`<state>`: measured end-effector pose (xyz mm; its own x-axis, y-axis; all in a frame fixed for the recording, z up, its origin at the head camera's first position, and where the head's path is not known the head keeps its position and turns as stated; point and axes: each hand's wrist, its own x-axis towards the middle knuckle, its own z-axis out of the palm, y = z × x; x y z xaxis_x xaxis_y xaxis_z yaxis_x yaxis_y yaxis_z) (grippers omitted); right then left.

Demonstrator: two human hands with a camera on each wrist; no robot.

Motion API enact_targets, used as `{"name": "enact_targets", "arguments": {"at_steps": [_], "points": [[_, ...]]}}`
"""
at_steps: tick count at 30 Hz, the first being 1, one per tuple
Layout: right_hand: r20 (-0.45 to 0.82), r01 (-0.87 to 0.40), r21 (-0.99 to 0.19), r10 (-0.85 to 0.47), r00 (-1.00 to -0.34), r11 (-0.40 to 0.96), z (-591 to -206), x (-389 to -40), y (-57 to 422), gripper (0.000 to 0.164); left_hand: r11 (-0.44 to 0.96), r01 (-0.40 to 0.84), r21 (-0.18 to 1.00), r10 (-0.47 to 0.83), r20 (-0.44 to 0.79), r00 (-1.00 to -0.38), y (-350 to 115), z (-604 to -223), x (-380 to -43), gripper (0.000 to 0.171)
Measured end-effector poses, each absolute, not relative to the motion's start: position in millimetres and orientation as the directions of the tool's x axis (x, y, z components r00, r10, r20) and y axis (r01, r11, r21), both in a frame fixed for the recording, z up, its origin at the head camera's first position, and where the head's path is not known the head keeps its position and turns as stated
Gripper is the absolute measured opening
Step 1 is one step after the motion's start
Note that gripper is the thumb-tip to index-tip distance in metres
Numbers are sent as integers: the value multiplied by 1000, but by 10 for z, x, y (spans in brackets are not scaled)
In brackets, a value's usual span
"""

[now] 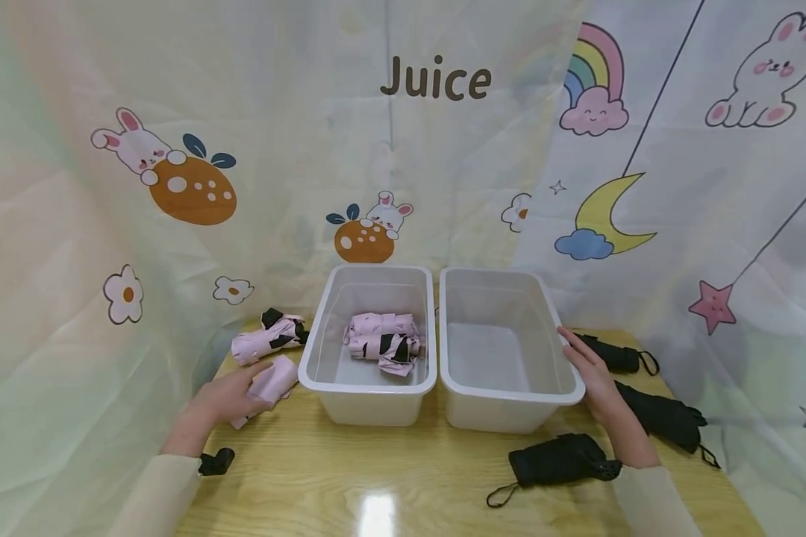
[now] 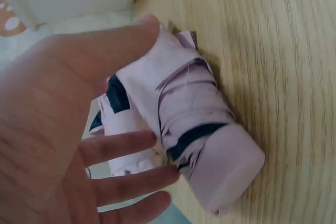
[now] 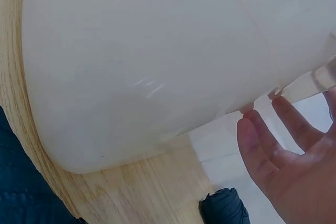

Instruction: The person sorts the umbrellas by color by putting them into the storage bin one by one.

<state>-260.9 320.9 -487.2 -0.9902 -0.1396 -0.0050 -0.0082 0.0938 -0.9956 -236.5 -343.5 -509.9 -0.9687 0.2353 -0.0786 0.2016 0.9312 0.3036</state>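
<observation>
Beside the left bin, a pink folded umbrella [image 1: 273, 382] lies on the table, with dark patches in the left wrist view. My left hand [image 1: 231, 395] is around it, thumb over one side and loosely extended fingers at the other, not closed tightly. Behind it is another pink folded umbrella [image 1: 258, 344] with black patches. The left white bin [image 1: 369, 389] holds two pink umbrellas [image 1: 381, 324] lying side by side. With its fingers nearly straight, my right hand [image 1: 594, 380] touches the outer rim of the right white bin [image 1: 504, 410], whose visible floor is bare.
Three black folded umbrellas lie around the right hand: one in front [image 1: 554, 460], one to the right [image 1: 665, 414] and one behind [image 1: 611, 356]. The wooden table [image 1: 309, 477] extends in front of both bins. A printed curtain [image 1: 282, 112] hangs behind and at the sides.
</observation>
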Motion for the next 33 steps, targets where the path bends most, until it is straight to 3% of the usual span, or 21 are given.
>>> {"name": "enact_targets", "arguments": {"at_steps": [7,11,26,33], "points": [[-7,-5,-995,-122,-993,97,-4887,-2605,3208,60,954,214,210,225,-26,-974,-3342,-5190,-2486,85],[-14,5,-997,-107,-994,81,-4911,-2580,3201,60,963,190,189,204,-61,-977,-3292,-5213,-2521,84],[44,-48,-997,-82,-996,57,-4878,-2626,3099,59,965,57,257,104,-170,-980,-3217,-5246,-2634,85],[15,-22,-991,-56,-998,129,-4898,-2583,3163,60,969,129,211,153,-99,-983,-3169,-5264,-2652,82]]}}
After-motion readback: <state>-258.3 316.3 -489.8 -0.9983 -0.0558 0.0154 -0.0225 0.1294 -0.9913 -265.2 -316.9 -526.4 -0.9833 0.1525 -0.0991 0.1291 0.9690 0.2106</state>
